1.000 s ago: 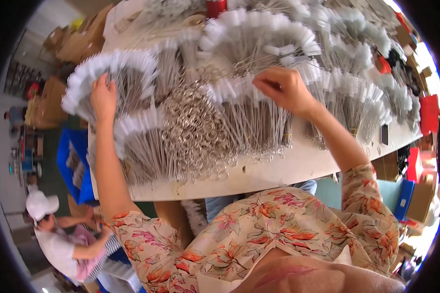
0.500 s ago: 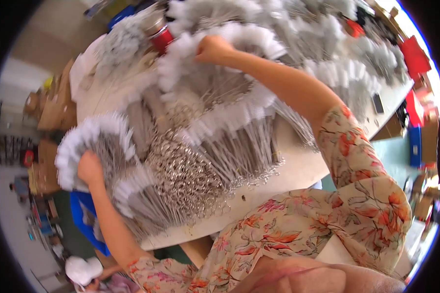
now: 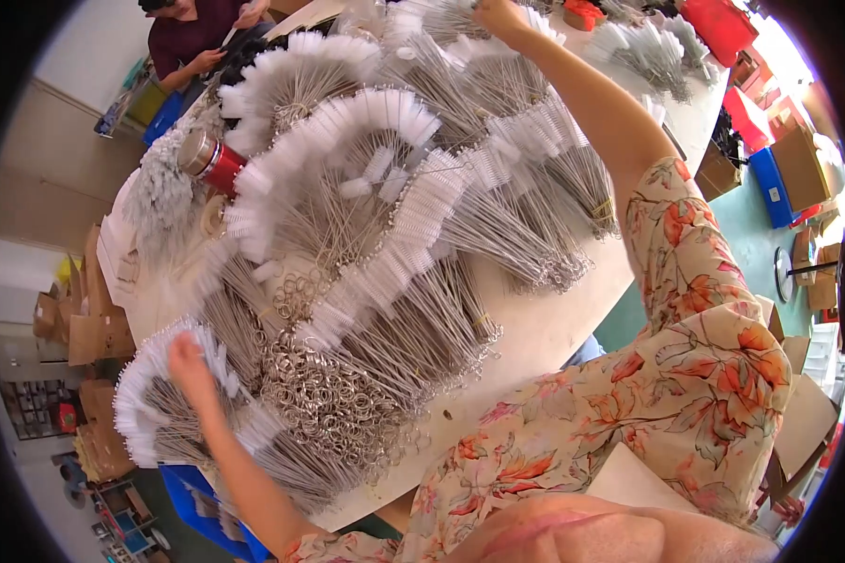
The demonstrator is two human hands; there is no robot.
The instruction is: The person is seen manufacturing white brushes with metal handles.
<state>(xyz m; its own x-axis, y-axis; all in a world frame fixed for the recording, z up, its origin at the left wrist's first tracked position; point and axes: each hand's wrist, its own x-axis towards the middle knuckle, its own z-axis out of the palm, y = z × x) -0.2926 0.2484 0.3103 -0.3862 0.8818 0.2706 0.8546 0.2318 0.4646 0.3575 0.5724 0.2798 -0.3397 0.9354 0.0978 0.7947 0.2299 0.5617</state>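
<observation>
White-bristled brushes with thin wire handles cover the table in fanned bundles. My left hand (image 3: 190,363) is over the left brush bundle (image 3: 145,403), its fingers smeared by motion, so I cannot make out a grip. With the arm stretched far out, my right hand (image 3: 502,19) is at the top edge beside the far brushes (image 3: 526,61). Its fingers look curled, and what they hold, if anything, is hidden. Between my arms, a heap of metal ring ends (image 3: 333,399) lies beside the near brush bundle (image 3: 422,328). Several loose white brush heads (image 3: 377,169) rest inside a wide arc of brushes (image 3: 282,178).
A red flask with a metal lid (image 3: 211,161) stands at the back left. Below the table's left edge is a blue bin (image 3: 192,502). Cardboard boxes (image 3: 99,310) stack farther left. Another person (image 3: 183,42) sits across the table. A blue crate (image 3: 768,192) stands at the right.
The view has shifted, bringing the person across the table into sight. My right hand has reached farther away, to the top edge. My left hand stays by the left bundle.
</observation>
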